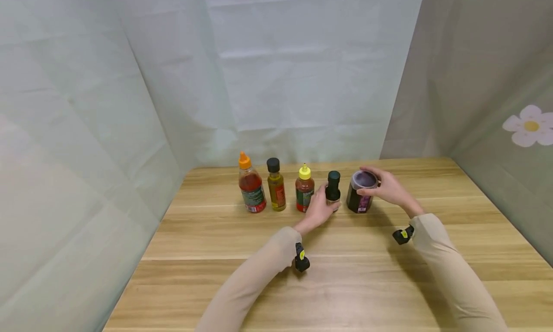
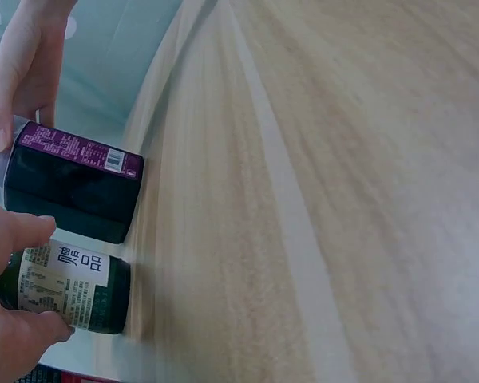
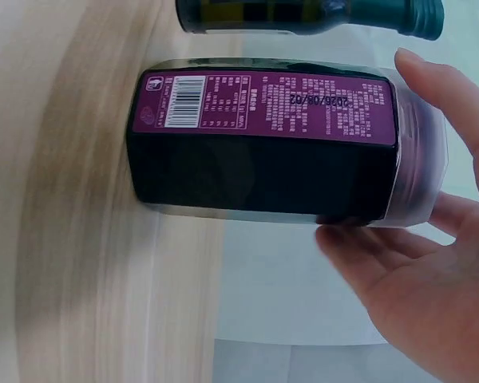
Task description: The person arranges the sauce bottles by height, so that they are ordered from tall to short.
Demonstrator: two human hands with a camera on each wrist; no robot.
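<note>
My left hand (image 1: 317,208) grips a small dark green bottle (image 1: 333,192) with a dark cap, thumb and fingers on either side of its white label (image 2: 64,279). The bottle stands upright on the table. Just right of it stands a dark jar (image 3: 263,152) with a purple label and a clear, pale lid (image 3: 419,159). Around the jar's top curls my right hand (image 1: 390,188), thumb on one side and fingers on the other. The jar's base appears to rest on the table.
Left of my left hand, a red sauce bottle (image 1: 305,188) with a yellow cap stands in the row. Beyond it are an oil bottle (image 1: 276,190) with a black cap and a larger red sauce bottle (image 1: 252,188) with an orange tip. Pale cloth (image 1: 302,82) hangs behind the wooden table (image 1: 345,284).
</note>
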